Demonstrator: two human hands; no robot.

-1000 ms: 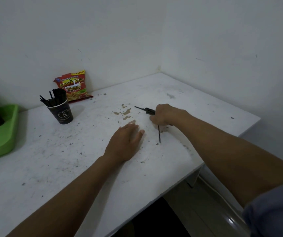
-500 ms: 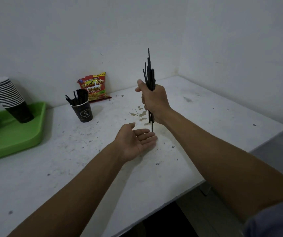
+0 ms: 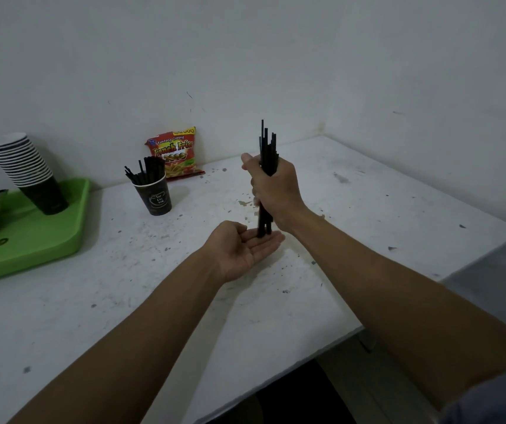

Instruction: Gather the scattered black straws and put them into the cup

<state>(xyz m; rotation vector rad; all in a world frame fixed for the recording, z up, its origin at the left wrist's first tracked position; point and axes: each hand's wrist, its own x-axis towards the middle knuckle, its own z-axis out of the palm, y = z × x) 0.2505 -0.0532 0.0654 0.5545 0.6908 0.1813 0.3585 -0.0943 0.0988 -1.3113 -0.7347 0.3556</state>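
My right hand (image 3: pixel 276 191) is closed around a bundle of black straws (image 3: pixel 267 148) held upright above the middle of the white table (image 3: pixel 383 209). The lower ends of the bundle rest on the fingers of my left hand (image 3: pixel 242 249), which lies palm up and open just under them. A dark paper cup (image 3: pixel 153 197) with several black straws sticking out of it stands to the left, further back on the table, apart from both hands.
A red snack bag (image 3: pixel 175 153) leans against the wall behind the cup. A green tray (image 3: pixel 31 237) at the left edge carries a stack of paper cups (image 3: pixel 25 169) and a metal object. The table's front-right edge drops off near my right forearm.
My right hand lifted the straws off the table and stood them upright. My left hand turned palm up and came under the bundle's lower ends, which have slid down onto its fingers.
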